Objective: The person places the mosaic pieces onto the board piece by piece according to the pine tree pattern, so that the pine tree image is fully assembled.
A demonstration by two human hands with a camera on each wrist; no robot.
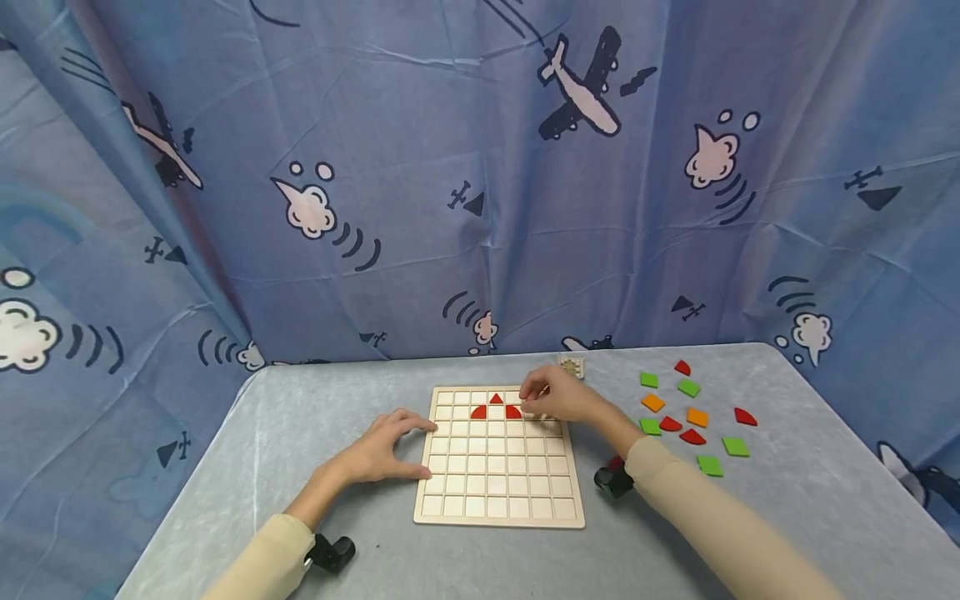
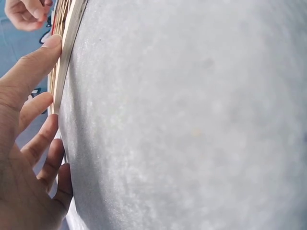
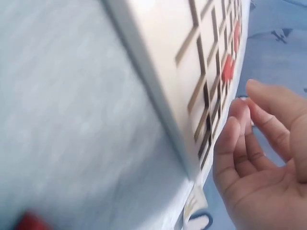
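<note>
A square wooden grid board lies on the grey-covered table. Near its far edge sit a red triangle and two red rounded-edge pieces, one to the left and one to the right. My left hand rests at the board's left side, thumb and fingers spread, touching its edge. Over the far right corner hovers my right hand, next to the right red piece. In the right wrist view, this hand's fingers are loosely bent, and nothing shows between them and the thumb.
Loose pieces lie scattered right of the board: several green squares, orange squares and red rounded pieces. A small patterned tile-like object is behind the right hand. A blue printed curtain hangs behind the table.
</note>
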